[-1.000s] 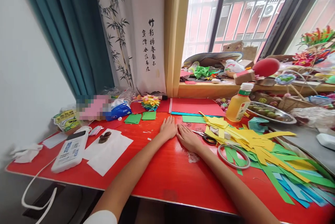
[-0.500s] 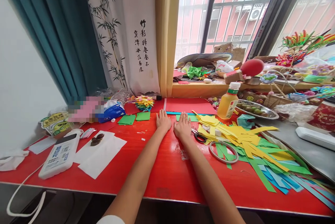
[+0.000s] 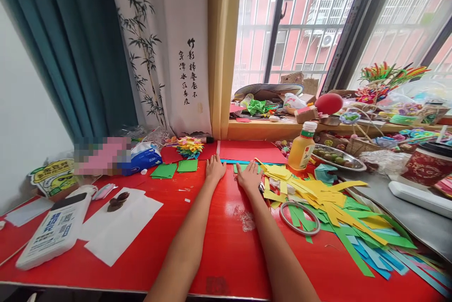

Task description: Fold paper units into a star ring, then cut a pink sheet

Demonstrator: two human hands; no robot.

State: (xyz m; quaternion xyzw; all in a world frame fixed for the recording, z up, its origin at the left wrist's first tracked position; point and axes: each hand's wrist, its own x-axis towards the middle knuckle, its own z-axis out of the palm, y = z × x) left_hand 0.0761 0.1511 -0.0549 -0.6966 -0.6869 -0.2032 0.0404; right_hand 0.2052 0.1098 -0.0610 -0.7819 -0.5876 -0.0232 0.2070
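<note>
My left hand [image 3: 215, 169] lies flat on the red tabletop, palm down, with its fingers stretched towards a red paper sheet [image 3: 250, 150]. To its left, two piles of green paper squares [image 3: 164, 170] rest side by side. Flat and palm down, my right hand [image 3: 249, 176] partly covers a piece of green paper [image 3: 260, 169], with its fingertips on or just over it. Scissors [image 3: 262, 188] are mostly hidden behind my right wrist. Yellow paper strips [image 3: 310, 184] lie heaped to the right of that hand. Neither hand grips anything.
A juice bottle [image 3: 302, 147] stands behind the strips. Nearer me lies a grey ring [image 3: 318, 230], with green and blue strips [image 3: 374, 255] beyond it. A folded paper flower [image 3: 190, 146] sits at the back. On the left are a white pack [image 3: 52, 236] and white paper [image 3: 123, 226].
My right hand has slid a little to the right, widening the gap between my hands and covering more of the scissors. The view has tilted up and turned slightly right.
</note>
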